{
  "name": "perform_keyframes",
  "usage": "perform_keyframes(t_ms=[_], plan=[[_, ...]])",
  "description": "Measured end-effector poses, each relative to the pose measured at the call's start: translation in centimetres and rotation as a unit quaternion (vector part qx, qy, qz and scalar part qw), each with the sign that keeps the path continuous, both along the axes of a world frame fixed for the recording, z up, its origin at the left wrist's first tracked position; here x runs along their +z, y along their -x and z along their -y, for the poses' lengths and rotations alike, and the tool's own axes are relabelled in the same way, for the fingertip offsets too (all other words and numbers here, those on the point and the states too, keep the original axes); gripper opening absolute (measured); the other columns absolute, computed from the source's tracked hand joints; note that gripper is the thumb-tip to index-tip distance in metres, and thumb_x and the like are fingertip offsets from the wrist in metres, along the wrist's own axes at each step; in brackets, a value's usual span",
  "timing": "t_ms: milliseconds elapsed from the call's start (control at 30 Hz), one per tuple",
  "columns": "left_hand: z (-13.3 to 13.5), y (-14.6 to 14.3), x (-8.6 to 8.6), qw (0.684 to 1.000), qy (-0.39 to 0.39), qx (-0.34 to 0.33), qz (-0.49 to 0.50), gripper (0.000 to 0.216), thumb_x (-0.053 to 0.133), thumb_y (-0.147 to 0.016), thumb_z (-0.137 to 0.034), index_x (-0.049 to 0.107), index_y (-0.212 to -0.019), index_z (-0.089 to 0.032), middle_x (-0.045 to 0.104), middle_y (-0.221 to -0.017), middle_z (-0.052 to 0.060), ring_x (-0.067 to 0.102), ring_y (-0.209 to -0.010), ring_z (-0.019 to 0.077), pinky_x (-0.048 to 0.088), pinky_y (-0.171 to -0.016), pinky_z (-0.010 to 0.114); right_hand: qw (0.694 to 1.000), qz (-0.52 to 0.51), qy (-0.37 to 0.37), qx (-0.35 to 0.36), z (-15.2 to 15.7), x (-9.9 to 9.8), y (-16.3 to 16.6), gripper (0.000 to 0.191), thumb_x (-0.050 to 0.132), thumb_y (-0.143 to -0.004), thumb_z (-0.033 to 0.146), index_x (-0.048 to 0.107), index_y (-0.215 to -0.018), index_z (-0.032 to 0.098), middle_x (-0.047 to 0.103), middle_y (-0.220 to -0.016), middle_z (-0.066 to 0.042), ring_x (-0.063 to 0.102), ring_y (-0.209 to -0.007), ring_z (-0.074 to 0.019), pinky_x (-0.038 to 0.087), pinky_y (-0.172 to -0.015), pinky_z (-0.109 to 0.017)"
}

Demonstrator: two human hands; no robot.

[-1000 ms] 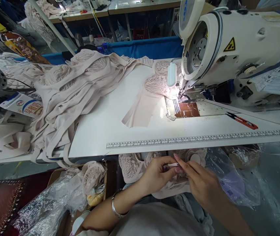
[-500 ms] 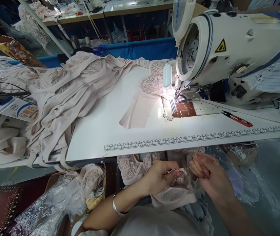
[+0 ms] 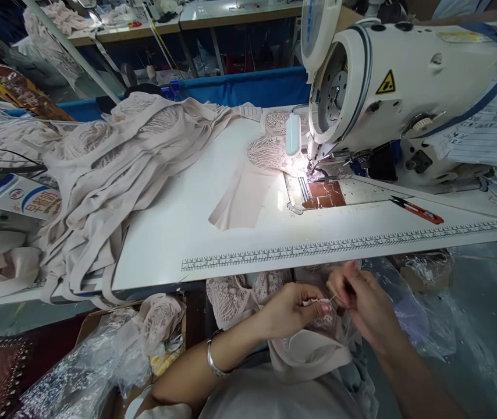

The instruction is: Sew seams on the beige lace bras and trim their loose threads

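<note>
Over my lap, below the table's front edge, my left hand (image 3: 290, 309) is closed on the edge of a beige lace bra (image 3: 312, 352), thumb on top. The bra's smooth band hangs in a loop under the fingers. Close to its right, my right hand (image 3: 367, 305) pinches a thin light thread (image 3: 333, 297) that runs to the held edge. My right fingertips are slightly blurred. Another lace bra piece (image 3: 230, 299) lies behind my left hand, partly under the table edge.
A sewing machine (image 3: 388, 87) with its lamp lit stands at the right, a lace garment (image 3: 248, 186) under its needle. Red thread snips (image 3: 417, 210) lie behind a printed ruler (image 3: 318, 249). Beige bras are heaped (image 3: 113, 163) at the left. A box with plastic bags (image 3: 121, 343) is below.
My right hand has moved a little left and up, closer to my left hand, and the thread between them looks shorter. The whole view has shifted slightly.
</note>
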State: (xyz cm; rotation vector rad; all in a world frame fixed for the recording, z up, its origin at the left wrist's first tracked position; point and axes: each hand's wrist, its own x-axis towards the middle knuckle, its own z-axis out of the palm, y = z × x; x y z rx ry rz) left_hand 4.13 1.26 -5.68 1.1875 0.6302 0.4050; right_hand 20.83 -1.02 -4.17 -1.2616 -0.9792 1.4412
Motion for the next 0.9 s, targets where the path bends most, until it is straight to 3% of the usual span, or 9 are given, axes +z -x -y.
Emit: perform_keyframes(t_ms=[67,200,667,900], plan=[[0.1,-0.2,-0.5,1.0,-0.028,-0.008,-0.011,0.052,0.059,-0.089,-0.062,0.056,-0.07,-0.014,0.044,-0.062,-0.003,0.036,-0.06,0.0093,0.03,-0.056,0.022,0.999,0.015,0.019,0.023,-0.3,0.0,0.0,0.068,0.054,-0.091,0.07,0.04,-0.045,0.022,0.03,-0.044,0.004,0.027,-0.042,-0.0101,0.021,-0.044,-0.029],[-0.1,0.0,-0.8,0.999,-0.035,0.001,-0.031,0.061,0.053,-0.088,-0.071,0.048,-0.063,-0.016,0.038,-0.058,-0.004,0.031,-0.057,0.0088,0.026,-0.053,0.023,0.998,0.06,0.016,-0.021,-0.6,0.1,-0.8,0.067,0.067,-0.085,0.065,0.034,-0.044,0.024,0.025,-0.043,0.006,0.022,-0.041,-0.0089,0.018,-0.044,-0.03],[-0.7,0.1,0.4,1.0,-0.019,-0.014,-0.017,0.061,0.054,-0.087,-0.072,0.044,-0.062,-0.018,0.036,-0.057,-0.005,0.03,-0.055,0.0087,0.025,-0.053,0.024,0.984,0.153,-0.04,-0.087,-0.1,-0.8,-2.1,0.064,0.061,-0.09,0.063,0.032,-0.048,0.024,0.024,-0.047,0.006,0.022,-0.045,-0.0106,0.019,-0.048,-0.032],[-1.0,0.1,0.7,1.0,-0.007,-0.007,-0.009,0.063,0.056,-0.084,-0.075,0.047,-0.064,-0.016,0.038,-0.059,-0.004,0.032,-0.057,0.0087,0.028,-0.054,0.023,0.99,0.104,-0.021,-0.089,-0.6,0.3,-2.0,0.065,0.068,-0.083,0.066,0.035,-0.046,0.024,0.026,-0.045,0.006,0.023,-0.043,-0.01,0.02,-0.044,-0.031]])
